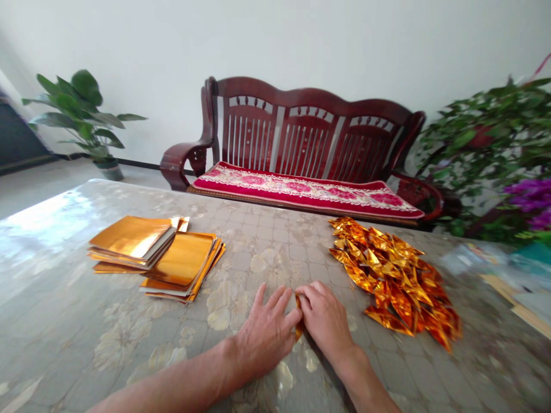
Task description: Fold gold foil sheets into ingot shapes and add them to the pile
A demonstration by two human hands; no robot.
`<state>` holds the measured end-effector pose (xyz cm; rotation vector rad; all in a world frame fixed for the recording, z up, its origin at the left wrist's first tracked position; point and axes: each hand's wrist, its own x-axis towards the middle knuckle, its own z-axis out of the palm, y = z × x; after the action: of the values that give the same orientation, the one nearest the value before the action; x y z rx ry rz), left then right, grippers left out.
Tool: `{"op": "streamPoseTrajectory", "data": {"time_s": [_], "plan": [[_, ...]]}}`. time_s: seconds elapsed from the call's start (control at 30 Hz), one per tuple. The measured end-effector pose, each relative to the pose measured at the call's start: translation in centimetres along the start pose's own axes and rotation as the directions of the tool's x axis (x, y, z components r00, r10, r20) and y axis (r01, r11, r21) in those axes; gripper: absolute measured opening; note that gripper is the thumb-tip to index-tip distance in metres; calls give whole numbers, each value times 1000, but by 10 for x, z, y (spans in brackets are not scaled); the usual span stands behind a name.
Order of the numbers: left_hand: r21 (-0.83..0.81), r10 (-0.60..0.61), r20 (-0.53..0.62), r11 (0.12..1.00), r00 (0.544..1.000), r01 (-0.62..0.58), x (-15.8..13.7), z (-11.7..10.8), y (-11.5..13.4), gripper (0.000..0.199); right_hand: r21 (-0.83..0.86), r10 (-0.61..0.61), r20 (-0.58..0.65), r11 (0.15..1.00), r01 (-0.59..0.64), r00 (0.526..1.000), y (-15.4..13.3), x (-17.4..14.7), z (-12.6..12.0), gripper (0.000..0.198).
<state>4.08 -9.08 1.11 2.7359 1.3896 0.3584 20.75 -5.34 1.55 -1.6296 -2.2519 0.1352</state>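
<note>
A narrow folded piece of gold foil paper (298, 328) lies between my hands on the table, mostly covered by them. My left hand (271, 324) rests palm down with its fingers stretched forward, its thumb pressing on the foil paper. From the other side, my right hand (325, 318) has its fingers curled and pinches the paper's far end. To the left are uneven stacks of flat gold foil sheets (185, 258). A heap of pointed, folded gold foil pieces (387, 275) spreads out to the right of my right hand.
A patterned cover lies over the table (241, 367). Beyond its far edge stands a dark red wooden bench (307, 137) with a red floral cushion (297, 186). Clear plastic packaging (477, 258) is at the right. Potted plants (86, 115) flank the bench.
</note>
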Motion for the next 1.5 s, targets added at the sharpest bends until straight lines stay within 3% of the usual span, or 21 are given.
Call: {"op": "streamPoseTrajectory", "data": {"time_s": [0.3,0.83,1.5], "plan": [[9,-18,-14,1000,1000,18,0,6,1,29,-12,-11,-43,1000,11,999,3,-5,3,15],[-37,-35,-10,999,999,34,1,0,1,30,-61,-151,-157,988,143,976,-2,-11,4,21],[-43,-53,-29,998,998,52,2,0,2,24,-161,-195,-60,970,183,979,-8,-17,2,24]]}}
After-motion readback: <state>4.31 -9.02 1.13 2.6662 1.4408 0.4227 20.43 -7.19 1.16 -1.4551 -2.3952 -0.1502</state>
